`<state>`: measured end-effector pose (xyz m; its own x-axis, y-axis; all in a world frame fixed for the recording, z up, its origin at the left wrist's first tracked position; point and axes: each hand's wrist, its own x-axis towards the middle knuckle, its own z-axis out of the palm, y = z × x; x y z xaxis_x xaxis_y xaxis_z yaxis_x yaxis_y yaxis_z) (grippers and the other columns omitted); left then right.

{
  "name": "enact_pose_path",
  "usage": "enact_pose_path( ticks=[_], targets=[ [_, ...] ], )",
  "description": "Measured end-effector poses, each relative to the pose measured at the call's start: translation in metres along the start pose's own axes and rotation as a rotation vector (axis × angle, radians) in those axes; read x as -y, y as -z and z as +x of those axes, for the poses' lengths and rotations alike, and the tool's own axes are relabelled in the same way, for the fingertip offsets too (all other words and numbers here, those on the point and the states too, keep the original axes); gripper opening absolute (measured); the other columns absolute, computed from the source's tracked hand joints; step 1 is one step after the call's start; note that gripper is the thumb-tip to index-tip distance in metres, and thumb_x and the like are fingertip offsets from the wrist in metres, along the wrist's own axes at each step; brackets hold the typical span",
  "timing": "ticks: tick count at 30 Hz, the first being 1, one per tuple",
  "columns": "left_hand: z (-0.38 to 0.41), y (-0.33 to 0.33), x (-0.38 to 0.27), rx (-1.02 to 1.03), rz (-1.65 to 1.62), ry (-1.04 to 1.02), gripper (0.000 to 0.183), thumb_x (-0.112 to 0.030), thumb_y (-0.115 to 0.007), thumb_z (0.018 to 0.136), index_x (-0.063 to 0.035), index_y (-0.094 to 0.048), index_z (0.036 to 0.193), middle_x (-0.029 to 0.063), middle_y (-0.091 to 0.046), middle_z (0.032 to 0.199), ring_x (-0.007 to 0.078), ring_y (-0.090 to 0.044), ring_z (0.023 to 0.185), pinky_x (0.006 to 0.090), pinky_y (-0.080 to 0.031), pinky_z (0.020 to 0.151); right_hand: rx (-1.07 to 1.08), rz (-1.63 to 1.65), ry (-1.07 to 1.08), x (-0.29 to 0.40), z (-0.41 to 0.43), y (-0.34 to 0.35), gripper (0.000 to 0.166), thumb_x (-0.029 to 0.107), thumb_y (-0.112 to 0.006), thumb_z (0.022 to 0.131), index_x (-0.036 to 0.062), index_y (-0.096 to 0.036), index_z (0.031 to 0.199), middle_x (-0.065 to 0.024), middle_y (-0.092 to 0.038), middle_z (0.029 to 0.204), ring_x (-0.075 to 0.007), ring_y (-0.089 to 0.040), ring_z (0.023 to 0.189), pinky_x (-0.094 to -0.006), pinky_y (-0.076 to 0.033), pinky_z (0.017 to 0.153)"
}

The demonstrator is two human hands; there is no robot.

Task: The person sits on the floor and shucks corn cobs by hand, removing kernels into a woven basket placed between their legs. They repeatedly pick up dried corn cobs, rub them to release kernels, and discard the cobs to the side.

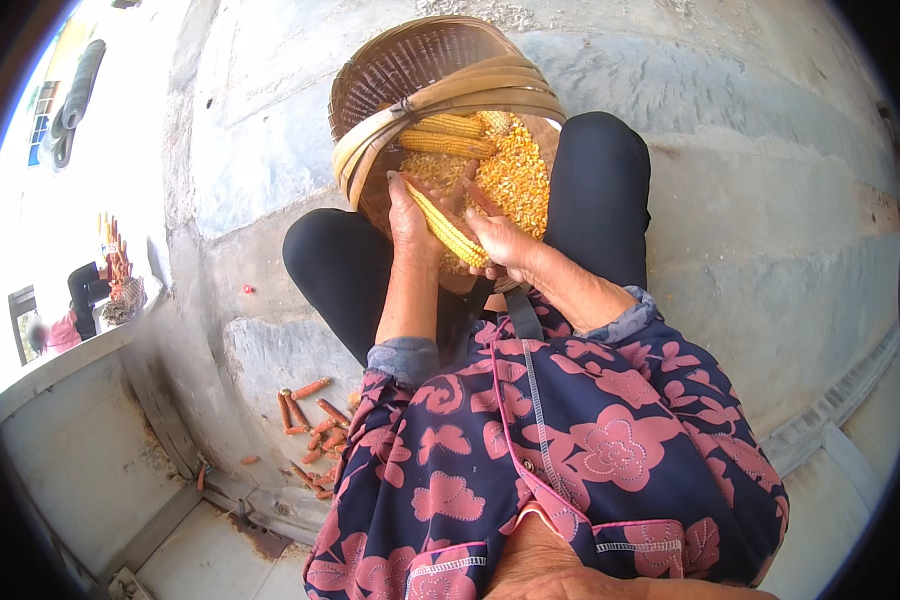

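Note:
Over the wicker basket, between my knees, I hold a yellow ear of corn on a slant. My left hand grips it along its upper side, with the thumb near the upper end. My right hand is at its lower end. A reddish bare corncob sticks up from the right hand, against the ear; part of it is hidden by the fingers. Loose kernels fill the basket's right side. Several whole ears lie on them, below the basket's broad bent handle.
Several stripped corncobs are scattered on the concrete floor to my left. A small red scrap lies farther up. At the far left, another person is beside a bundle of upright cobs. A rolled mat appears beyond.

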<state>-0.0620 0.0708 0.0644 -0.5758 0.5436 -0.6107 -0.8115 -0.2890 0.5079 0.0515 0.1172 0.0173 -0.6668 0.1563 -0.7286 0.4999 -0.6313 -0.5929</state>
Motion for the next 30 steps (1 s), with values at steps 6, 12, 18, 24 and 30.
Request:
enact_pose_path(
  ticks=[6,12,18,24,30],
  targets=[
    [0.031,0.037,0.005,-0.036,-0.147,0.049,0.04,-0.054,-0.055,0.088,-0.0144,-0.048,0.086,-0.0009,-0.045,0.07,0.0117,-0.046,0.061,0.0262,-0.046,0.054,0.115,0.064,-0.035,0.016,-0.013,0.006,0.055,0.051,-0.039,0.095,0.0024,-0.052,0.115,-0.0079,-0.062,0.073,-0.0124,-0.057,0.053,-0.0254,-0.047,0.042],
    [0.044,0.051,0.009,-0.157,-0.131,0.034,0.039,-0.052,-0.051,0.09,-0.0169,-0.048,0.075,-0.0004,-0.044,0.067,0.014,-0.045,0.059,0.0286,-0.044,0.052,0.077,-0.516,0.445,0.001,-0.01,0.013,0.054,0.058,-0.042,0.093,0.006,-0.055,0.09,0.0007,-0.049,0.063,-0.0078,-0.047,0.056,-0.0226,-0.039,0.048],
    [0.045,0.051,0.008,-0.182,-0.082,-0.03,0.038,-0.052,-0.052,0.09,-0.019,-0.047,0.072,-0.0005,-0.043,0.066,0.0144,-0.045,0.056,0.0287,-0.043,0.05,-0.158,-0.497,0.765,-0.019,0.011,0.012,0.045,0.049,-0.038,0.096,0.0077,-0.054,0.089,-0.0008,-0.048,0.062,-0.008,-0.044,0.051,-0.0232,-0.036,0.044],
    [0.008,0.009,0.001,-0.145,-0.109,-0.031,0.038,-0.053,-0.053,0.089,-0.0164,-0.048,0.08,-0.0003,-0.044,0.068,0.0141,-0.046,0.058,0.0284,-0.044,0.051,0.029,0.154,-0.192,-0.007,-0.006,0.009,0.041,0.046,-0.033,0.098,0.0105,-0.052,0.093,-0.0013,-0.048,0.062,-0.0066,-0.036,0.04,-0.0206,-0.026,0.033],
    [0.024,0.033,0.003,0.007,-0.14,-0.01,0.042,-0.055,-0.053,0.088,-0.0127,-0.047,0.087,0.0001,-0.045,0.075,0.0129,-0.047,0.063,0.0288,-0.046,0.055,0.108,-0.07,-0.179,-0.007,0.001,0.016,0.051,0.052,-0.032,0.097,0.008,-0.055,0.109,-0.0142,-0.062,0.087,-0.0143,-0.06,0.065,-0.0245,-0.048,0.051]
  ],
)
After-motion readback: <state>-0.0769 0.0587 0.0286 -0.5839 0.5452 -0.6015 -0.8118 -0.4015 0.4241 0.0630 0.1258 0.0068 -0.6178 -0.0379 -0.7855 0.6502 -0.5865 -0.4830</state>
